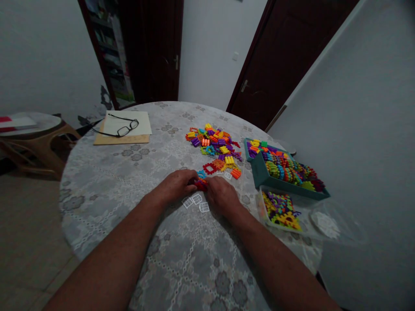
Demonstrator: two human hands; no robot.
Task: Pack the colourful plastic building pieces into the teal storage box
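Observation:
My left hand and my right hand meet over the middle of the table, fingers closed on a small red interlocking building piece between them. A blue toothed piece shows just behind it; whether the two are joined I cannot tell. Several white window-shaped pieces lie flat in front of my hands. Just beyond them are a red square frame piece, an orange piece and a yellow piece. My fingertips partly hide the red piece.
A pile of colourful building pieces lies farther back. At the right stand a teal box and a clear plastic tub of pieces, beside a round clear container. Glasses rest on papers at the back left.

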